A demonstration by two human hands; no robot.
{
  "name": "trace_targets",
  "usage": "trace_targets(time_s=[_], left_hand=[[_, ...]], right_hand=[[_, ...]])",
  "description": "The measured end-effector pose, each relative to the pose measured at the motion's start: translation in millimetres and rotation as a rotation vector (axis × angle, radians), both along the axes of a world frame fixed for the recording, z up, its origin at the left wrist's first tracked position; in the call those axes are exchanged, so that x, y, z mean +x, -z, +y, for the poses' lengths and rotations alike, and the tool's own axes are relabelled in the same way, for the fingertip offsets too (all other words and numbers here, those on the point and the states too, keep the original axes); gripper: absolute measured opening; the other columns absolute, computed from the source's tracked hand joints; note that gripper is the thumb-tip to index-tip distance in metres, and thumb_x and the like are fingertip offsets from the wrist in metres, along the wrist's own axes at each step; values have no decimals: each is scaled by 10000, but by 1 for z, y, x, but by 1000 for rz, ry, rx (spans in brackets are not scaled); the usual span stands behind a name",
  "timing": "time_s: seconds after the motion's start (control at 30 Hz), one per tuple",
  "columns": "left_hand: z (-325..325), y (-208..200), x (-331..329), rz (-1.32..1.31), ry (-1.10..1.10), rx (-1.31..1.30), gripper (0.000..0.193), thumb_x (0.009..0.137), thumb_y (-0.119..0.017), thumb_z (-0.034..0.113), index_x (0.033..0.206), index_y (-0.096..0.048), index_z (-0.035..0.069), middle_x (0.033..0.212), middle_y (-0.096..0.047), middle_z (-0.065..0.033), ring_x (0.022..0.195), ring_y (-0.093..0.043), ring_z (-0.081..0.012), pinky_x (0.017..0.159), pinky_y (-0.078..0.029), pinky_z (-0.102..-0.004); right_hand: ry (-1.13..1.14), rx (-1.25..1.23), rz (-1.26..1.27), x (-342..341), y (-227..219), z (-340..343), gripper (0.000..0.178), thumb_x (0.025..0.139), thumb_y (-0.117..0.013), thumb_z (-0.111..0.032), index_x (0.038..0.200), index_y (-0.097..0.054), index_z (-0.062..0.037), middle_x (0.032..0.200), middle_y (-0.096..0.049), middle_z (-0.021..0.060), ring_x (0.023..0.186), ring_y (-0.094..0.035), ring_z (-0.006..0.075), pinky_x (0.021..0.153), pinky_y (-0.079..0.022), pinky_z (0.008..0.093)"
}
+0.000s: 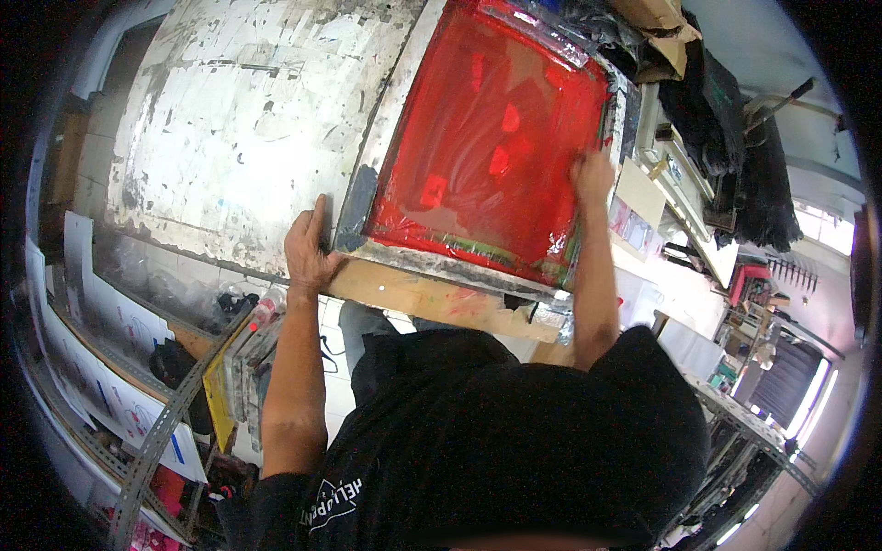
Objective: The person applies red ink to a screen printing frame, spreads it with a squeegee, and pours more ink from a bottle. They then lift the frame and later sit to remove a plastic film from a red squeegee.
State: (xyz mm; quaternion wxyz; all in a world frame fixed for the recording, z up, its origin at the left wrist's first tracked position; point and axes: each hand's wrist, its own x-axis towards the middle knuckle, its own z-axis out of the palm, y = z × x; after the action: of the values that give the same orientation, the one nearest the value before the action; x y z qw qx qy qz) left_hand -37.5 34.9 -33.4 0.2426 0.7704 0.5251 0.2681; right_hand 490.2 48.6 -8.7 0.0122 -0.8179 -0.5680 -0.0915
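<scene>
A screen-printing frame [459, 275] lies on a worn white worktable, its mesh [514, 101] coated with wet-looking red ink and showing a few brighter red patches. At the frame's near left corner is my left hand [310, 243], its index finger stretched out on the table and its thumb by the frame's edge. My right hand [593, 176] is over the right side of the mesh, blurred by motion. Its fingers look curled in, and whatever they may hold is hidden. Grey tape [359, 197] covers the frame's near left corner.
The white worktable [230, 138] with flaking paint stretches left of the frame. A brown board [432, 296] runs along its near edge. Lower left stands a metal angle rack [170, 427]. Black cloths [767, 184] hang at right, near a crumpled brown carton [666, 41].
</scene>
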Motion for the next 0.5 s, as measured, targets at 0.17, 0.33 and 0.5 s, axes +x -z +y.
trace_targets(time_s=[0.17,0.33,0.5], left_hand=[[-3,-5,2,-12,-16,-17,1057,696,-489,832,1378,-455,25,761,-454,-132,663,-497,-305,593,-383,-425],[2,2,5,-23,23,17,1079,688,-470,845,1390,-442,26,758,-449,-135,662,-491,-307,589,-378,-425],[4,2,-1,-24,50,14,1021,730,-486,799,1393,-437,25,759,-447,-141,664,-489,-320,587,-376,-431]], right_hand=[[-13,56,78,-23,-5,-35,132,696,-680,-178,743,-688,-54,758,-666,180,689,-656,372,635,-529,479],[-49,54,-65,81,21,84,161,714,-640,-205,727,-687,-52,762,-673,185,710,-649,373,664,-529,466],[-201,128,133,27,15,30,127,718,-617,-177,735,-692,-76,769,-666,189,707,-644,383,652,-519,482]])
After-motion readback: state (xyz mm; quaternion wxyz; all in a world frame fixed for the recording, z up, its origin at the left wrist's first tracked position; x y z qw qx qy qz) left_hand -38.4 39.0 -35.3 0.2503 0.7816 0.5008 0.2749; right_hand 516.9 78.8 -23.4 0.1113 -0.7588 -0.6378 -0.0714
